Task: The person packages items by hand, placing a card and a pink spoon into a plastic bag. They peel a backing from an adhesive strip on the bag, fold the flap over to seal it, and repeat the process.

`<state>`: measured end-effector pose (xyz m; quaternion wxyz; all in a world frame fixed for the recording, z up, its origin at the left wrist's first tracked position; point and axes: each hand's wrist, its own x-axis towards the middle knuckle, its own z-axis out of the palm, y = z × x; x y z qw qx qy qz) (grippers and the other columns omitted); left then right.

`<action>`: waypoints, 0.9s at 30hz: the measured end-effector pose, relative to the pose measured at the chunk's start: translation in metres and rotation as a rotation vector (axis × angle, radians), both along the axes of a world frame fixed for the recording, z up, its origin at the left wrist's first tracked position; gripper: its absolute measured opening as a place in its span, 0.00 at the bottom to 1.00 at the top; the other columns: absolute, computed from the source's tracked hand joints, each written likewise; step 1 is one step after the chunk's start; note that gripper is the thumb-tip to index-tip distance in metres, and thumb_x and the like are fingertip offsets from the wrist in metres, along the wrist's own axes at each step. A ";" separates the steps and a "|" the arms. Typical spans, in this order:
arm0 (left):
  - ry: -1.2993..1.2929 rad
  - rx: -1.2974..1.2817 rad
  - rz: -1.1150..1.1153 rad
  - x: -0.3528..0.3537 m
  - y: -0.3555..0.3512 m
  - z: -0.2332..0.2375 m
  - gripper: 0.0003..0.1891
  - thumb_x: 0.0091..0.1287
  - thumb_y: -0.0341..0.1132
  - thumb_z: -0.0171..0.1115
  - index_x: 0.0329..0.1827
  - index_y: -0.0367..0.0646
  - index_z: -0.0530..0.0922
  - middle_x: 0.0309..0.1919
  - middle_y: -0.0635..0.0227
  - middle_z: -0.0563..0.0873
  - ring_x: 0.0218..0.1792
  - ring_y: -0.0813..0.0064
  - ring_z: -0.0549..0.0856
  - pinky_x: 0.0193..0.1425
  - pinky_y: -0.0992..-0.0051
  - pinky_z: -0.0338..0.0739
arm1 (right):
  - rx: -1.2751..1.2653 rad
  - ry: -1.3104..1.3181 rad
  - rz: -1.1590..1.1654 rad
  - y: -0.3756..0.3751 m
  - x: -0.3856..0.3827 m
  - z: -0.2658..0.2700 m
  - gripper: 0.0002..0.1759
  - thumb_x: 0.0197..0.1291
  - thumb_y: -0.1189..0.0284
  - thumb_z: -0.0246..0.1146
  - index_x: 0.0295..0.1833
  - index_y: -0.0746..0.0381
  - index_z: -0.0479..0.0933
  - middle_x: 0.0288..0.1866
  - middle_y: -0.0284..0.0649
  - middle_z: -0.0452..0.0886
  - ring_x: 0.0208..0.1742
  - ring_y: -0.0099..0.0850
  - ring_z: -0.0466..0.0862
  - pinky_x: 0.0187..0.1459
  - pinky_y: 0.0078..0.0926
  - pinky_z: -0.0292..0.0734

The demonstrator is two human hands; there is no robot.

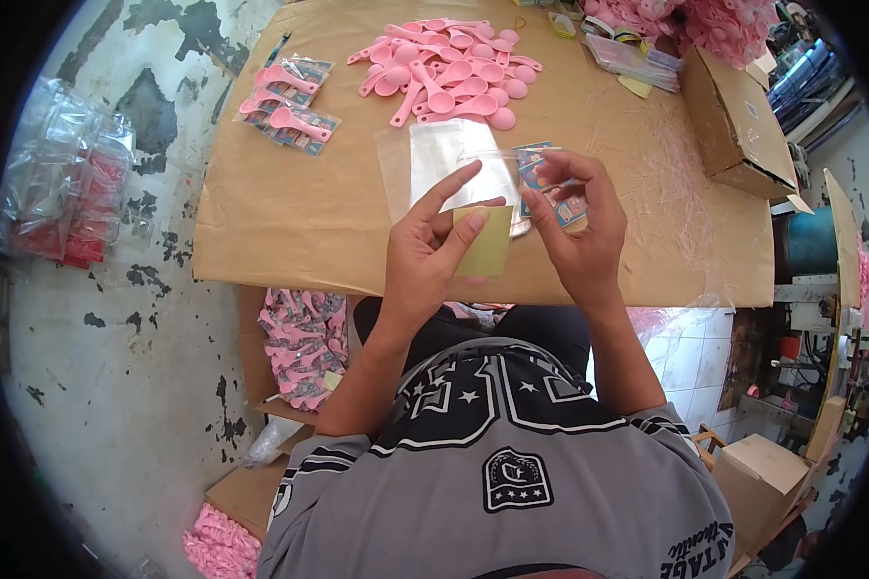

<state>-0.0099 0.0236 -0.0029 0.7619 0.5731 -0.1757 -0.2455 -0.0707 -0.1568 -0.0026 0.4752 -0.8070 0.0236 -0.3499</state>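
Observation:
My left hand (433, 230) pinches a small olive-yellow card (486, 243) under the thumb, with the index finger stretched out above it. To its right my right hand (589, 217) is raised with thumb and fingers curved apart, nothing visible between them. Under both hands lies a stack of clear plastic bags (439, 154). Printed blue cards (568, 207) lie partly hidden behind my right hand. Beyond the bags is a heap of pink plastic spoons (444, 69). At the left, several pink spoons (297, 118) rest on printed cards.
The table (319, 227) is covered in brown paper. An open cardboard box (739, 125) stands at its right edge, near pink bundles (729, 27). Below the table's left front, another box holds packed pink spoons (304, 347). Plastic packs (68, 183) hang or lie at far left.

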 end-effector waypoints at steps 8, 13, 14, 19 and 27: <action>-0.157 0.111 -0.023 -0.010 0.004 0.006 0.32 0.79 0.24 0.63 0.85 0.43 0.66 0.36 0.70 0.89 0.36 0.91 0.80 0.40 0.86 0.73 | -0.556 -0.212 -0.167 0.012 0.022 0.012 0.17 0.55 0.76 0.76 0.51 0.58 0.88 0.61 0.39 0.84 0.59 0.43 0.80 0.57 0.40 0.79; -0.268 0.202 -0.010 -0.012 0.001 -0.004 0.33 0.77 0.26 0.65 0.85 0.48 0.68 0.24 0.82 0.72 0.27 0.90 0.64 0.31 0.83 0.60 | -0.496 -0.208 -0.173 0.013 0.022 0.005 0.15 0.54 0.79 0.74 0.48 0.60 0.87 0.58 0.38 0.86 0.58 0.43 0.81 0.56 0.40 0.79; -0.284 0.229 -0.022 -0.013 0.000 -0.003 0.33 0.77 0.26 0.65 0.85 0.47 0.68 0.23 0.82 0.71 0.26 0.90 0.63 0.31 0.83 0.59 | -0.488 -0.205 -0.178 0.011 0.021 0.004 0.14 0.54 0.79 0.74 0.48 0.60 0.87 0.57 0.38 0.86 0.57 0.42 0.81 0.56 0.40 0.79; -0.259 0.351 -0.153 -0.013 -0.001 0.015 0.33 0.79 0.27 0.64 0.85 0.41 0.64 0.39 0.67 0.89 0.37 0.88 0.80 0.41 0.84 0.74 | -0.218 -0.169 -0.099 0.000 0.018 0.006 0.12 0.55 0.81 0.72 0.45 0.62 0.84 0.55 0.42 0.87 0.55 0.42 0.85 0.57 0.37 0.80; -0.030 0.053 -0.152 -0.013 -0.003 -0.001 0.32 0.81 0.29 0.61 0.85 0.41 0.61 0.54 0.45 0.91 0.52 0.75 0.90 0.56 0.76 0.84 | 0.489 -0.231 -0.084 -0.051 0.010 0.009 0.09 0.63 0.81 0.70 0.49 0.66 0.84 0.61 0.49 0.86 0.61 0.35 0.84 0.66 0.32 0.76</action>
